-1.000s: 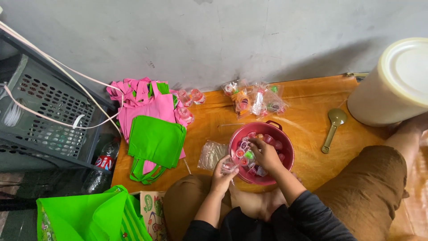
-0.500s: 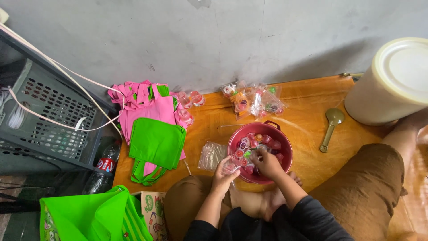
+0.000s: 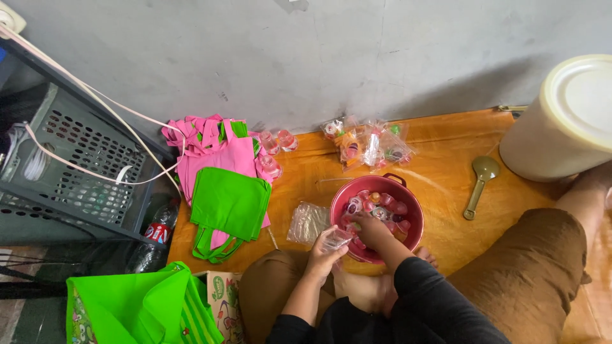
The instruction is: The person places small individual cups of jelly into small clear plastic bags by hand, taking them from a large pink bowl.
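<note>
Head view, looking down at a person seated on an orange mat (image 3: pixel 440 191) against a grey wall.

Left hand (image 3: pixel 326 251): fingers curled around a small clear bag (image 3: pixel 336 239), gripping it at its mouth. The bag sits just off the 8 o'clock rim of the red bowl (image 3: pixel 413 216).

Right hand (image 3: pixel 371 230): inside the bowl, low in its 6 o'clock half, fingers bent down among the jelly cups (image 3: pixel 382 209). Touching the cups; I cannot tell whether it has closed on one.

Bowl: on the mat directly ahead of the knees, filled with small pink, red and pale cups. A dark handle shows at its 12 o'clock edge.

Surroundings:
- Flat stack of clear bags (image 3: pixel 307 222) on the mat at 9 o'clock from the bowl, just beside it.
- Filled packets (image 3: pixel 368 145) of cups at 12 o'clock from the bowl, near the wall.
- Green tote (image 3: pixel 229 202) lying on pink totes (image 3: pixel 213 153), at 9–10 o'clock from the bowl, well apart from it.
- Ladle (image 3: pixel 478 185) at 3 o'clock from the bowl, lying flat.
- White tub (image 3: pixel 561 127) with lid at 2 o'clock, far right.
- Grey crate (image 3: pixel 70 165) at far left, white cord draped over it; a bottle (image 3: pixel 156 230) lies below it.
- Another green bag (image 3: pixel 127 306) at 7 o'clock, bottom left.
</note>
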